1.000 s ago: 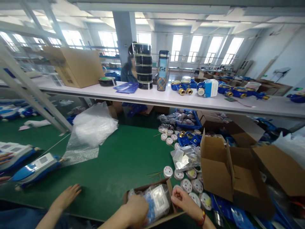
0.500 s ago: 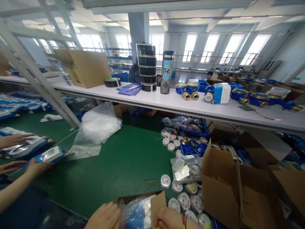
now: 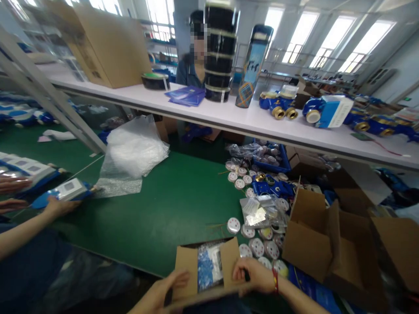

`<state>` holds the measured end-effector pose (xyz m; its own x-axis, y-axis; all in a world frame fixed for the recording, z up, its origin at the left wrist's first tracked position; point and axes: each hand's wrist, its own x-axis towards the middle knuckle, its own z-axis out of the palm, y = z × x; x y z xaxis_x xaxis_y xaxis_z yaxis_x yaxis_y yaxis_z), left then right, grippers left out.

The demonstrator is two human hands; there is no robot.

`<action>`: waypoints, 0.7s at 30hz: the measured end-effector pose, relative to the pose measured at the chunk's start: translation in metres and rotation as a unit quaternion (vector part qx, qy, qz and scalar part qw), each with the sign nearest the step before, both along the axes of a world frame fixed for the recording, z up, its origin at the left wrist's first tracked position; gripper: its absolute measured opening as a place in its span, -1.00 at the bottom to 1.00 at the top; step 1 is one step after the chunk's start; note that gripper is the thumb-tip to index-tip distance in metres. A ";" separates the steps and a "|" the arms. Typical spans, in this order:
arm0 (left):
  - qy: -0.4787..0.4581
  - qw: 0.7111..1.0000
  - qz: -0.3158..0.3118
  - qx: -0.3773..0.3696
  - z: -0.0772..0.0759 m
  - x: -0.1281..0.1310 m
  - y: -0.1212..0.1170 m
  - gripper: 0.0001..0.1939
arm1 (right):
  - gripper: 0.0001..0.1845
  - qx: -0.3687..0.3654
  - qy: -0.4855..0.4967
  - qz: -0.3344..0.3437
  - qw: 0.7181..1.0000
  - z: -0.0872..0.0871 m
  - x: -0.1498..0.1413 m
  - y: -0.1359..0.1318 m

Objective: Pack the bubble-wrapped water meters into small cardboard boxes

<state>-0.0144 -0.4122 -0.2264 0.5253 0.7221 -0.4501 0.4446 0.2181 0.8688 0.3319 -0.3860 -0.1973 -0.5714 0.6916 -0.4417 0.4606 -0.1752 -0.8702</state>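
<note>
A small cardboard box [image 3: 186, 264] stands at the front edge of the green bench, its side flaps folded partly inward. Between the flaps lies a bubble-wrapped blue and white item [image 3: 209, 266]. My left hand [image 3: 175, 283] grips the box at its left flap and near side, thumb and fingers around the cardboard. At the right flap and front flap, my right hand [image 3: 253, 274] is closed on the cardboard with curled fingers; a red band circles that wrist. The long front flap [image 3: 209, 297] juts toward me between both hands.
Several round white discs [image 3: 257, 246] and a plastic bag of parts [image 3: 258, 213] lie right of the box. Open cartons [image 3: 310, 231] stand farther right. Bubble wrap [image 3: 137, 148] lies back left. A co-worker's hand [image 3: 57, 207] holds a blue-white meter [image 3: 67, 190]. A shelf [image 3: 144, 97] spans behind.
The side flaps have come inward over the wrapped item, and the box shows farther from the lower edge. My left hand moved from the wrap to the box's left side. The view has tilted down.
</note>
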 end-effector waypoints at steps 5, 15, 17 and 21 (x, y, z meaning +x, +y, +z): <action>0.179 0.933 0.230 0.210 -0.025 0.033 0.003 -0.26 | -0.26 0.071 -0.137 -0.266 0.952 -0.022 -0.031 -0.014; 0.310 0.863 -0.013 0.399 -0.038 0.059 0.038 -0.48 | -0.09 0.263 -0.332 0.025 0.906 -0.026 -0.048 0.022; 0.306 0.877 -0.015 0.371 -0.030 0.064 0.043 -0.54 | -0.03 0.246 -0.331 0.012 0.911 -0.027 -0.050 0.031; 0.272 0.889 -0.020 0.367 -0.011 0.066 0.042 -0.65 | -0.22 0.254 -0.314 -0.016 0.914 -0.012 -0.050 0.026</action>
